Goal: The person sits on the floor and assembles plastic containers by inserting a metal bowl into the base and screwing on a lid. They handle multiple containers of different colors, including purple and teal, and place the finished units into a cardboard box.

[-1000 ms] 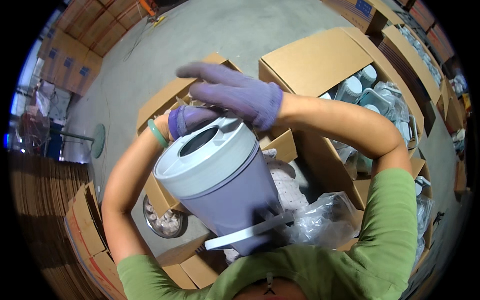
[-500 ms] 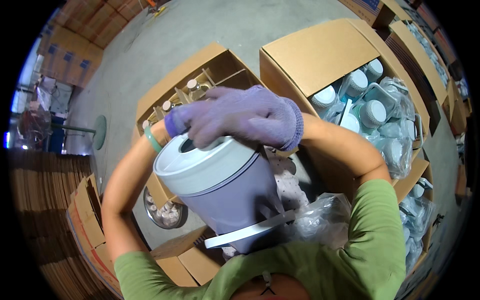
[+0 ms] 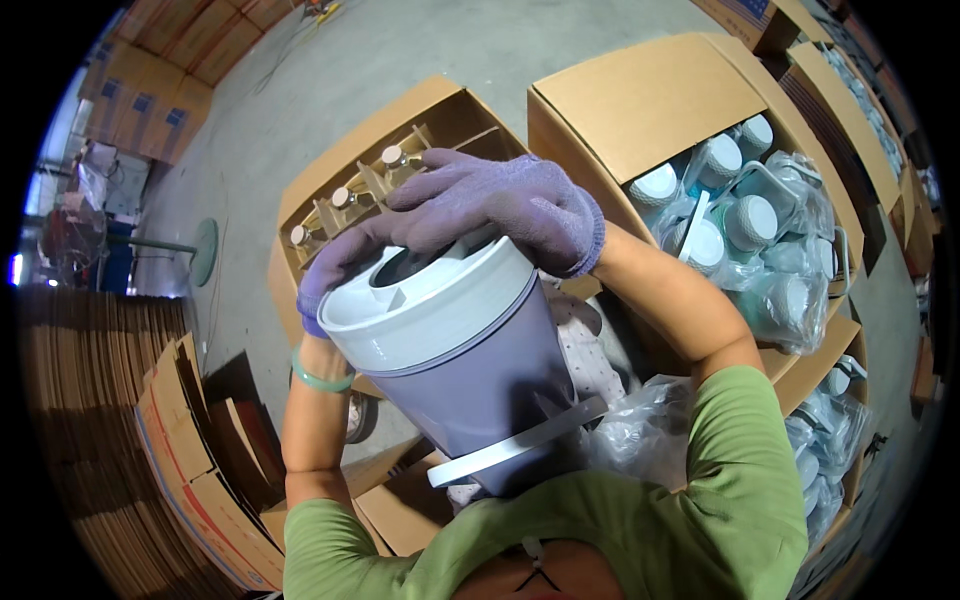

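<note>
Meeting atop bucket (image 3: 455,400): left hand (image 3: 345,262), right hand (image 3: 510,205), fingers half-bent, grip unclear. Bottle box (image 3: 370,135) crowds ahead, carton (image 3: 640,110) right; floor (image 3: 470,45) beyond.

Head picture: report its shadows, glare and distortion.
Head view: a dark shadow lies on the lower right of the bucket; head view: bright highlights glint on the clear plastic bag beside it; head view: black surrounds the round image, and the cardboard stack bends along the left rim.
</note>
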`<move>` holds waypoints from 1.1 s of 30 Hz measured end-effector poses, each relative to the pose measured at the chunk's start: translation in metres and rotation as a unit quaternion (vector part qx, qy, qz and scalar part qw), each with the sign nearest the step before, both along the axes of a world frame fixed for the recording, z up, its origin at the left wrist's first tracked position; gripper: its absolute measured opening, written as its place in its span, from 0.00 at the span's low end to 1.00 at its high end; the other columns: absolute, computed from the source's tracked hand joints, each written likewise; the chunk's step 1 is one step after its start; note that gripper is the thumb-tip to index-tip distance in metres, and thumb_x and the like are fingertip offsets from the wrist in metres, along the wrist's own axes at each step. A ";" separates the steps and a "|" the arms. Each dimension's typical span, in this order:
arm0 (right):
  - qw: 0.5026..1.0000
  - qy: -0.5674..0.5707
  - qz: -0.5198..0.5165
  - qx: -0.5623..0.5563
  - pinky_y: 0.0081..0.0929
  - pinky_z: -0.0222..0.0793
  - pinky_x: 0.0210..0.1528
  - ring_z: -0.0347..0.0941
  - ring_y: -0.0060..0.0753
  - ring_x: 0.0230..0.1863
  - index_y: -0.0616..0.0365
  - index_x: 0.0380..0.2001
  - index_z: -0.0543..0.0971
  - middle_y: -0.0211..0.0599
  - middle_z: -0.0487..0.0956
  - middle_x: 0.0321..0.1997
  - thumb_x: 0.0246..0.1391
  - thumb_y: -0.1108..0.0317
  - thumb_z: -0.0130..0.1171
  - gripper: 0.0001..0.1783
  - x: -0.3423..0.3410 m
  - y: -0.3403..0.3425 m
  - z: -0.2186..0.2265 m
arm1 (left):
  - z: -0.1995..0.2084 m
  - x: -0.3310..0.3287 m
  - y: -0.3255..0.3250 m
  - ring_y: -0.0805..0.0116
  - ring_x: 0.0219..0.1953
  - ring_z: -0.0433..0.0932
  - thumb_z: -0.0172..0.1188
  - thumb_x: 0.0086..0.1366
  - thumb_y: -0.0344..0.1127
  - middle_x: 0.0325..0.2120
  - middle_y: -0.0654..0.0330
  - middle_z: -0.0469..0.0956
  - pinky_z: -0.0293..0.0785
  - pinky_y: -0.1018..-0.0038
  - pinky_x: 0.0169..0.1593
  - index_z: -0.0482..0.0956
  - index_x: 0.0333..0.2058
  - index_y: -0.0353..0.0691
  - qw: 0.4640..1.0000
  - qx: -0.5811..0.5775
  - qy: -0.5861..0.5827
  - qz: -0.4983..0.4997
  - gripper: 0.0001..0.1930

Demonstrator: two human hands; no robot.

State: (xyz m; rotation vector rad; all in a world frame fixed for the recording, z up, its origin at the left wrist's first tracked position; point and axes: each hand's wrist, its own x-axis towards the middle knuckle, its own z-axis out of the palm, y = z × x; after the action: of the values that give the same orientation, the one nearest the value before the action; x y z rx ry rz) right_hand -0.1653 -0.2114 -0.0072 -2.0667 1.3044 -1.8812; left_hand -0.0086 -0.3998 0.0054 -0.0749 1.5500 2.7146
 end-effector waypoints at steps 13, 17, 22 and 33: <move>0.754 -0.217 -0.056 0.617 0.31 0.59 0.65 0.70 0.43 0.61 0.63 0.58 0.74 0.48 0.74 0.61 0.60 0.33 0.41 0.43 -0.022 -0.022 0.054 | 0.021 0.046 0.006 0.48 0.59 0.70 0.38 0.72 0.59 0.52 0.44 0.75 0.61 0.55 0.64 0.73 0.51 0.33 0.826 -0.485 0.241 0.156 0.31; 0.743 -0.085 -0.036 0.663 0.38 0.65 0.56 0.72 0.40 0.54 0.58 0.55 0.76 0.44 0.76 0.55 0.53 0.40 0.48 0.37 -0.015 -0.062 0.054 | 0.016 0.055 0.012 0.54 0.48 0.75 0.42 0.68 0.67 0.44 0.45 0.76 0.66 0.57 0.58 0.75 0.47 0.31 0.772 -0.553 0.204 0.238 0.37; 0.747 -0.066 -0.027 0.661 0.41 0.63 0.56 0.70 0.42 0.55 0.56 0.54 0.77 0.46 0.75 0.56 0.57 0.45 0.46 0.31 -0.006 -0.055 0.047 | 0.012 0.055 0.026 0.56 0.45 0.74 0.41 0.69 0.67 0.41 0.47 0.76 0.67 0.58 0.54 0.74 0.42 0.34 0.769 -0.542 0.204 0.271 0.35; 0.803 0.018 -0.040 0.594 0.39 0.58 0.67 0.68 0.44 0.64 0.53 0.66 0.61 0.44 0.72 0.64 0.65 0.48 0.45 0.32 -0.023 -0.079 0.071 | 0.016 0.057 0.033 0.58 0.45 0.73 0.40 0.70 0.64 0.42 0.47 0.76 0.67 0.61 0.52 0.74 0.42 0.35 0.755 -0.559 0.216 0.265 0.33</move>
State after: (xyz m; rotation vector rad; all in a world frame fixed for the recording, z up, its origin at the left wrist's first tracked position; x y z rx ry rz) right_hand -0.1878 -0.2902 0.0635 -1.3094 1.8545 -0.5795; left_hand 0.0484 -0.3667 0.0213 0.1399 3.5028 1.5803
